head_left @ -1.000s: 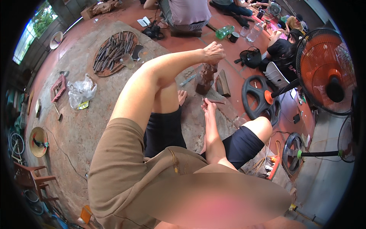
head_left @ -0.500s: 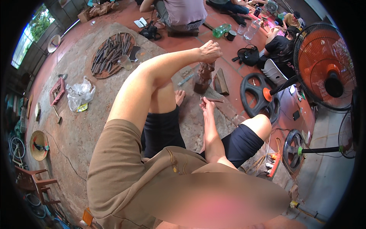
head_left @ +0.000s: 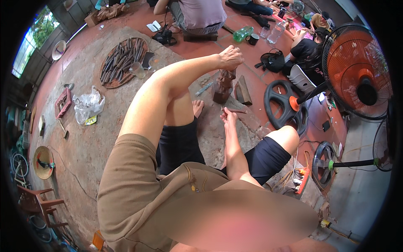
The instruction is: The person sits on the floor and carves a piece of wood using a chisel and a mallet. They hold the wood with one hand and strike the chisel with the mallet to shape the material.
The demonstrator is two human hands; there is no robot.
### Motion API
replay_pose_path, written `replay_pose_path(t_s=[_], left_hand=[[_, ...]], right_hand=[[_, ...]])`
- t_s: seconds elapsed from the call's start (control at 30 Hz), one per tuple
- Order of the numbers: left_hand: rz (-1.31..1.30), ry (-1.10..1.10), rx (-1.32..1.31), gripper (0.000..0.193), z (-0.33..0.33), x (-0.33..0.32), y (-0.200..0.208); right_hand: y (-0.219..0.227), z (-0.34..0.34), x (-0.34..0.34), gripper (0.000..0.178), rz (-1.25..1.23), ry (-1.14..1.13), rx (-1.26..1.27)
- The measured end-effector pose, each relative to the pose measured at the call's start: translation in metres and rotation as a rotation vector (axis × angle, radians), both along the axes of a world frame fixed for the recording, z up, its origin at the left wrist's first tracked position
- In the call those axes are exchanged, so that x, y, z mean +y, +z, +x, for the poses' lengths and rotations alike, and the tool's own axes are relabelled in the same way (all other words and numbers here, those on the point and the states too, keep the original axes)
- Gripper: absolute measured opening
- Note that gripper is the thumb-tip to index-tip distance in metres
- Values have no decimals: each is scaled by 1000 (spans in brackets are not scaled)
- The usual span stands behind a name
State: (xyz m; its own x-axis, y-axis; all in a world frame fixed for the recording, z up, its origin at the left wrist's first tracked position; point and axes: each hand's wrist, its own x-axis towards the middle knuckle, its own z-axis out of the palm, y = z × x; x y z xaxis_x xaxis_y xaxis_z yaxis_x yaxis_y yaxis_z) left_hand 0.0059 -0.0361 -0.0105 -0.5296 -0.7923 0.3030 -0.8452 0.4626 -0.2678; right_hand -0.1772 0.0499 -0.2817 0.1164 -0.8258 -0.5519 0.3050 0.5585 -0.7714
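A dark reddish-brown carved wooden figure (head_left: pixel 222 89) stands on the grey slab in front of me. My left hand (head_left: pixel 231 58) is closed over the figure's top end, so the top is hidden. Lower down and nearer to me, my right hand (head_left: pixel 228 118) pinches a thin reddish-brown stick-like piece (head_left: pixel 236 110), which lies crosswise at the fingertips, apart from the figure. A wedge-shaped wooden block (head_left: pixel 243 90) sits just right of the figure. To its left lies a slim, pale bluish tool (head_left: pixel 203 88).
A round tray (head_left: pixel 105 82) of several carving tools lies far left, near a clear plastic bag (head_left: pixel 89 105) and a mallet (head_left: pixel 63 128). Two fans (head_left: pixel 357 71) stand at the right, above a power strip (head_left: pixel 302 181). Other people (head_left: pixel 201 14) sit farther off.
The figure's upper part has shifted slightly under my left hand and shows a slightly different side. My right hand keeps its place with the stick-like piece.
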Motion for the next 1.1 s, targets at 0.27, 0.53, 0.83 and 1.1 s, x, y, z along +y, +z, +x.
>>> replay_pose_path(t_s=[0.27, 0.53, 0.83, 1.1], left_hand=[[15, 22, -6, 11, 2, 5, -1], [6, 0, 14, 11, 0, 4, 1], [-9, -15, 22, 11, -1, 3, 2], [-4, -1, 14, 11, 2, 3, 1]], right_hand=[[-2, 4, 2, 16, 11, 0, 2], [-12, -1, -2, 15, 7, 14, -26], [-9, -3, -2, 15, 11, -24, -17], [-2, -1, 0, 17, 19, -4, -22]])
